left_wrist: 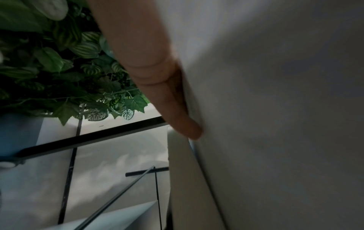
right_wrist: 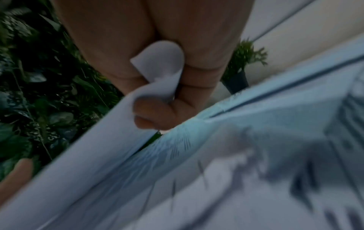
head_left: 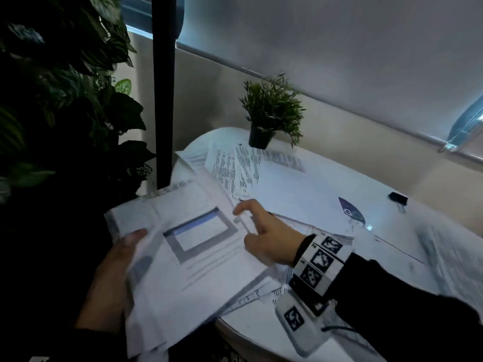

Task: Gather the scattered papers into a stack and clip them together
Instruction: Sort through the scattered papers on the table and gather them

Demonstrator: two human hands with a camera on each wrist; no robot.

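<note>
Left hand [head_left: 109, 278] grips stack [head_left: 188, 259] off surface [head_left: 261, 333] left edge, fingers hidden underneath; right hand [head_left: 266, 236] pinches blurred sheet corner [right_wrist: 161, 62].

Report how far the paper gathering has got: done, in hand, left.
Done: a partial stack of sheets is gathered, and the left hand holds it off the table's edge. In hand: the right hand pinches a sheet corner at that stack. Left: loose papers remain spread on the table, near the small potted plant; the black binder clip lies unused on the table, so nothing is clipped.
</note>
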